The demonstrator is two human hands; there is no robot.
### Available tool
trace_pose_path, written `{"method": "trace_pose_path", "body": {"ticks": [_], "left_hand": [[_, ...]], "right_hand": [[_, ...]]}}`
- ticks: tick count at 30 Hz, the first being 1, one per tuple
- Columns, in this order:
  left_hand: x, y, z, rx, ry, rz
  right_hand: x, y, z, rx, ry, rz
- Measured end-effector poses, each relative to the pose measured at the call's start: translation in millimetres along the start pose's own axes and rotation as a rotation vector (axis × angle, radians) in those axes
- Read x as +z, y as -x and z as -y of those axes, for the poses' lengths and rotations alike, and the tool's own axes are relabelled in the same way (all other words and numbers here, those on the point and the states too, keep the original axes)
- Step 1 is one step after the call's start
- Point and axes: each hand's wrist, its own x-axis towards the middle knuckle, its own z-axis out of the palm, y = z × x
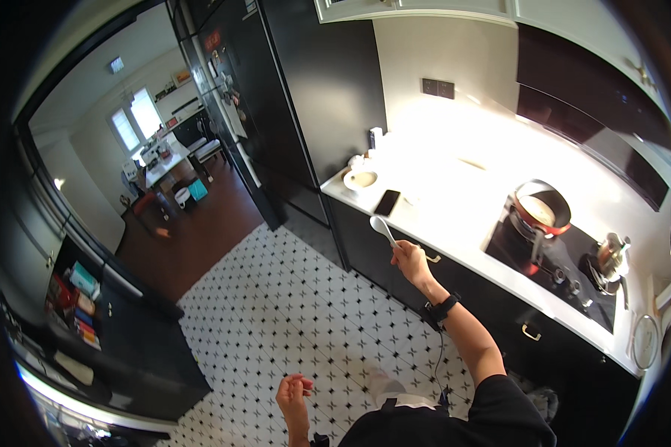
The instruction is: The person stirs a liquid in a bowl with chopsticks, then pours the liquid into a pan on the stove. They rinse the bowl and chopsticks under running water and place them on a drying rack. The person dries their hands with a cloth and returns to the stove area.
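Observation:
My right hand [411,261] grips the handle of a white spoon [381,228], its bowl raised in front of the counter's edge. Below me, over the tiled floor, hangs my left hand [294,389] with loosely curled fingers and nothing visible in it. A white bowl [361,179] with pale contents stands at the counter's far left end. Between the bowl and the spoon lies a black smartphone [387,203]. Farther right, a red saucepan [556,229] with a dark inside and pale contents sits on the black cooktop [506,246].
A metal pot or kettle [613,252] occupies the cooktop's right burner. Strong light washes out the white countertop [453,207]. Dark drawers with a brass handle [531,333] run beneath it. At left, a doorway leads to a room with a table [166,167]. A cable hangs from my right wrist.

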Motion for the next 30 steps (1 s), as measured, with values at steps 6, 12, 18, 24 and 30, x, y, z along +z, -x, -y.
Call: {"method": "trace_pose_path", "body": {"ticks": [6,12,18,24,30], "left_hand": [[28.1,-141.3,-47.3,0.091,-0.016,-0.003],[61.0,-266.6,-52.6,0.048,-0.015,0.009],[102.0,-405.4,-45.0,0.042,0.011,0.241],[141.9,-546.8,-62.1,0.050,0.023,0.435],[172.9,-635.0,-65.0,0.000,0.008,0.539]], "right_hand": [[46.0,-148.2,-38.7,0.083,0.148,-0.034],[73.1,-245.5,-84.8,-0.040,0.625,-0.036],[100.8,-312.0,-122.4,-0.270,1.155,0.044],[132.7,-358.8,-128.4,-0.280,1.486,0.156],[148.7,-377.9,-131.9,-0.139,1.512,0.224]]}}
